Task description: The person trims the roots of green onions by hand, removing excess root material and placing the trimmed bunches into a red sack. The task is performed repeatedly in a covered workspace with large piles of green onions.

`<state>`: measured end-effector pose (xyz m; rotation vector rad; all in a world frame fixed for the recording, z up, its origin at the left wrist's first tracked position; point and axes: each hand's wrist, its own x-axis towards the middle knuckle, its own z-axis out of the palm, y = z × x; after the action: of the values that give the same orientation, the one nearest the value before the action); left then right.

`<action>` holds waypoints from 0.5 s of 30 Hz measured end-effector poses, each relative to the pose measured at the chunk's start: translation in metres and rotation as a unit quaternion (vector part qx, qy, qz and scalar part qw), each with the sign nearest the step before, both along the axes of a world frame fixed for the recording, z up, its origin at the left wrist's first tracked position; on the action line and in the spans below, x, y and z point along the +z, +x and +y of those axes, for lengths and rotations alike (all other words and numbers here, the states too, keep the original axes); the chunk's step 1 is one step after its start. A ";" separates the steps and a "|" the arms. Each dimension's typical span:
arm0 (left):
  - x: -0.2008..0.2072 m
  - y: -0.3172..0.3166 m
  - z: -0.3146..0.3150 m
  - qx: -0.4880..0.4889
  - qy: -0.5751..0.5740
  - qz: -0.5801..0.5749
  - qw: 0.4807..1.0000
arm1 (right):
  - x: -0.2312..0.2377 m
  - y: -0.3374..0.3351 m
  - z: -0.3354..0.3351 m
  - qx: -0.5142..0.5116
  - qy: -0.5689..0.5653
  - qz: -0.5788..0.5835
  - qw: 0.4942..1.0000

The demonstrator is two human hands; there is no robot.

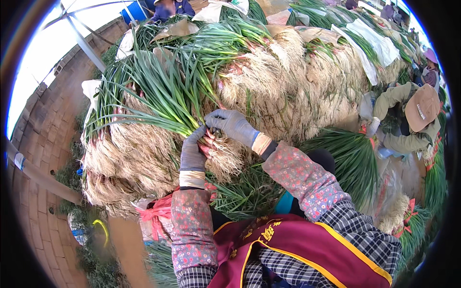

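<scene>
Between my two gloved hands is a bunch of green onions [168,103], its long green leaves spread up and to the left and its pale, stringy roots hanging below. My left hand [193,152], in a grey glove, is closed round the reddish stems from the left. From the right, my right hand [233,126] pinches at the same stems near the bulbs, its fingers bent together. Just beyond both hands rises a big heap of green onions [273,96], stacked with the roots facing me.
Loose green leaves [247,192] lie below my hands. A red tied cloth [156,213] is at the left. Tied onion bundles [343,158] lie to the right, beside a co-worker in a brown cap [422,108]. Another person [173,8] is behind the heap. A metal pole [45,177] stands left.
</scene>
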<state>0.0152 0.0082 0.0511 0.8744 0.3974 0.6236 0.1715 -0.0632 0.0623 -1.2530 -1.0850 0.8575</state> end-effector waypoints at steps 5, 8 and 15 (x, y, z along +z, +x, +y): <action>-0.009 -0.011 0.007 -0.007 -0.075 -0.029 0.997 | 0.009 0.006 0.007 -0.171 0.018 0.039 0.984; -0.021 -0.012 0.011 -0.019 -0.064 -0.060 0.996 | 0.018 0.045 -0.010 -0.111 -0.027 -0.035 0.993; 0.003 -0.016 -0.007 0.028 -0.054 -0.024 0.998 | 0.061 0.081 -0.044 0.210 -0.132 -0.241 0.938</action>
<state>-0.0009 0.0012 0.0542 0.7454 0.4085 0.6672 0.2530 -0.1070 0.1230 -1.5306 -1.7189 1.0710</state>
